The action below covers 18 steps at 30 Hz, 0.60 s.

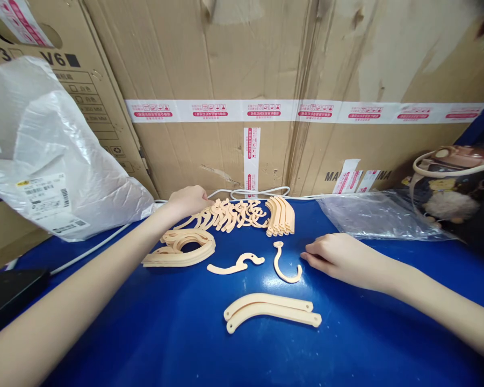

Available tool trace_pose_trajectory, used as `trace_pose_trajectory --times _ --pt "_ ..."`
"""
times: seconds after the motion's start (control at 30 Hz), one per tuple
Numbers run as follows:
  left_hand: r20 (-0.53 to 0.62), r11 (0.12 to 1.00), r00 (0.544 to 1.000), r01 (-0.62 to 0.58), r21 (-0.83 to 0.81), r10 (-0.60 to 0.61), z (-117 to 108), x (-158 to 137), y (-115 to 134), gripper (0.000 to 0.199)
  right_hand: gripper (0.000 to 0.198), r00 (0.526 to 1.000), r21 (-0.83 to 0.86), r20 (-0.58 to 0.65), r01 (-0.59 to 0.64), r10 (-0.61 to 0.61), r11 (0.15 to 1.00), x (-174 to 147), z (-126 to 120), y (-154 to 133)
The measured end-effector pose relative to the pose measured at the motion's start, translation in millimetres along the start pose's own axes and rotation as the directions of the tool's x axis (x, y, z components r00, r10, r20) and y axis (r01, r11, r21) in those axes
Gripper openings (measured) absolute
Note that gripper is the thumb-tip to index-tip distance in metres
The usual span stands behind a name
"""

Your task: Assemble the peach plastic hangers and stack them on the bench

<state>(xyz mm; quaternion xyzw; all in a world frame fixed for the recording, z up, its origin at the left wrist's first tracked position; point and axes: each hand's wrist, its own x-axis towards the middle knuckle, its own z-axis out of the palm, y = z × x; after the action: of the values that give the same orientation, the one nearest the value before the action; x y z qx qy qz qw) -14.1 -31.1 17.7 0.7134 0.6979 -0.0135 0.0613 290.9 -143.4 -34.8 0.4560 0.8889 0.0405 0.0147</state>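
My left hand (188, 201) reaches to the left end of a row of small beige curved plastic pieces (225, 214); its fingers are mostly hidden from me. My right hand (332, 255) rests on the blue table with its fingers curled closed, and nothing shows in it. Just left of its fingertips lies a beige hook (281, 264). Beside the hook is a wavy beige arm piece (236, 264) with a hole near one end. Closer to me, two long curved beige arms (272, 310) lie side by side, touching.
Folded beige hangers (189, 248) are stacked at left, and curved arms (281, 215) stand bundled at the back. A white cable (261, 192) runs along the cardboard (209, 156). A silvery bag (64, 156), clear plastic bag (378, 215), dark device (14, 295) and decorated bag (447, 188) flank the area.
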Motion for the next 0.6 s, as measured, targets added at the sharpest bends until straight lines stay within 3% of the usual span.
trace_pose_trajectory --times 0.2,0.37,0.47,0.6 --pt "0.079 0.994 0.997 0.028 -0.103 -0.02 15 17 -1 0.031 0.035 1.0 0.012 -0.003 -0.003 0.003 1.0 0 -1 -1" --pt "0.079 0.952 0.997 0.034 -0.304 -0.01 17 26 -5 0.032 0.035 1.0 0.016 -0.003 -0.004 0.004 1.0 0 0 -1" --pt "-0.006 0.902 1.0 -0.005 -0.432 0.002 7 25 -6 0.03 0.036 1.0 0.011 -0.008 -0.003 0.003 1.0 0 0 -1" --pt "-0.266 0.819 0.964 -0.172 -0.548 0.025 -12 4 4 0.021 0.036 1.0 0.019 -0.017 0.008 -0.008 1.0 0 1 1"
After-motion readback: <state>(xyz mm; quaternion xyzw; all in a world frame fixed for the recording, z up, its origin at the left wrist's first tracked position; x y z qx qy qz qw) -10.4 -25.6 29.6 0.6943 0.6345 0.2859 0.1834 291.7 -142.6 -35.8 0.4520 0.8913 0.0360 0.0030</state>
